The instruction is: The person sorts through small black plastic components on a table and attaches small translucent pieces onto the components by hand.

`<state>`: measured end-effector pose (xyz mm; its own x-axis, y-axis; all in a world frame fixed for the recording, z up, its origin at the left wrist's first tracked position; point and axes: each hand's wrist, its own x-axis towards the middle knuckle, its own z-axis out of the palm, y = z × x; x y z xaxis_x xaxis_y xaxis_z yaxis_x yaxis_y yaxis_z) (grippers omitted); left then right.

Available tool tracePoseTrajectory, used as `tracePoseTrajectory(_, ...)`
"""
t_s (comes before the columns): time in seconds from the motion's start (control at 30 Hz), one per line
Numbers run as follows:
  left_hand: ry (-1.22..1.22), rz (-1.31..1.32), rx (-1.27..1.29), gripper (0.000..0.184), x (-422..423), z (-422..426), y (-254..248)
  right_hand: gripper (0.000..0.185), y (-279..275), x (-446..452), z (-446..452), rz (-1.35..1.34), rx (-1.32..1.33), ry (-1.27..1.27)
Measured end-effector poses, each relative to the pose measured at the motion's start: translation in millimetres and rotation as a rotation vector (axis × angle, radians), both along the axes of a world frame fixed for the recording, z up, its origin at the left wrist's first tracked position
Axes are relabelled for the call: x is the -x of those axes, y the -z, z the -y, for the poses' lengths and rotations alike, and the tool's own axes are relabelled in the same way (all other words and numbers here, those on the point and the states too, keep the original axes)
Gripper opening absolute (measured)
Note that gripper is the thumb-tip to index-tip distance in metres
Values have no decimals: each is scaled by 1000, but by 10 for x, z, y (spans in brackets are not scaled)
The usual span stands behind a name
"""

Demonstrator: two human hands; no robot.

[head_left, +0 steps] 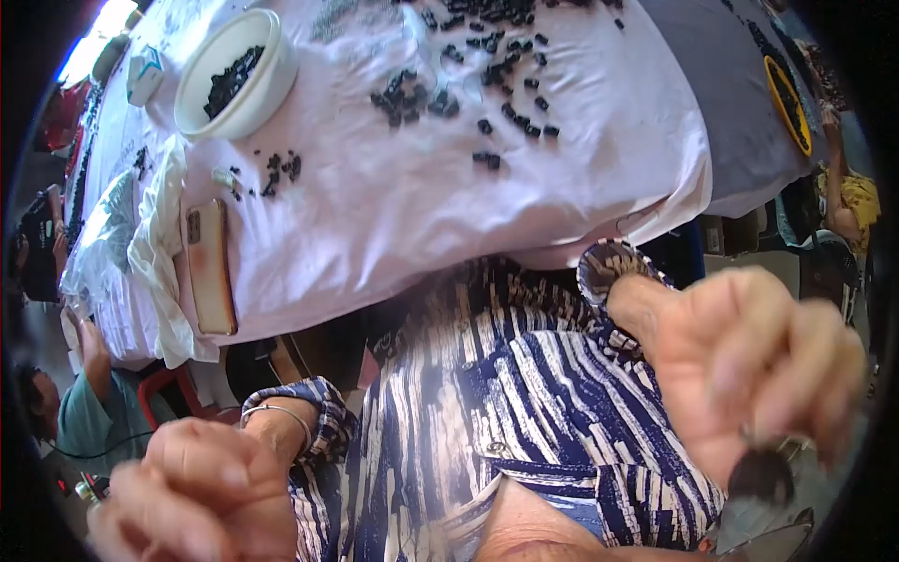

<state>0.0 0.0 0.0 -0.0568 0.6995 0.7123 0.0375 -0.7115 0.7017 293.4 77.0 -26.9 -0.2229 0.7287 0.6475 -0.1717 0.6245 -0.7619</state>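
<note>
Both of my hands are raised off the table, close to the camera and smeared by motion. My left hand (201, 492), with a thin bracelet (288, 409) at the wrist, has its fingers curled inward; whatever may be inside them is hidden. On the other side, my right hand (754, 351) is bent with its fingers curled downward. A blurred dark round thing (761, 478) shows just below its fingers; whether they touch it I cannot tell. Between the hands lies my striped shirt (468, 403).
A white cloth-covered table (393, 215) carries scattered small black pieces (510, 70), a white tub (272, 94) of them, a phone (211, 267) and clear plastic bags (112, 229). At the right is a yellow tray (775, 80). Other people (89, 403) sit at both sides.
</note>
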Motion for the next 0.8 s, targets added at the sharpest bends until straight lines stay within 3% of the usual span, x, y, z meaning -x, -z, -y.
tracePoseTrajectory(0.03, -182, 47, -237, 28, -35, -101, 213, 31, 52, 134, -214, -65, -127, 20)
tracePoseTrajectory(0.1, -156, -22, -100, 19, -48, -186, 222, 28, 263, 204, -502, -47, -240, 125)
tracePoseTrajectory(0.17, -135, -200, 2, 25, 69, -350, 317, 25, 527, 160, -749, 96, -241, 217)
tracePoseTrajectory(0.27, -330, -410, 198, 18, 15, -592, 523, 17, 710, 170, -968, 423, -178, 234)
tracePoseTrajectory(0.33, -285, -499, 396, 14, 13, -752, 727, 26, 882, 153, -1104, 618, -107, 219)
tracePoseTrajectory(0.4, -237, -611, 416, 14, 18, -860, 947, 31, 1023, 122, -1159, 767, -165, 245)
tracePoseTrajectory(0.57, -166, -742, 502, 16, 89, -1029, 1090, 36, 963, 207, -1248, 934, -138, 104)
tracePoseTrajectory(0.8, -286, -757, 428, 20, 159, -1494, 1137, 44, 848, 444, -1392, 1032, -173, -67)
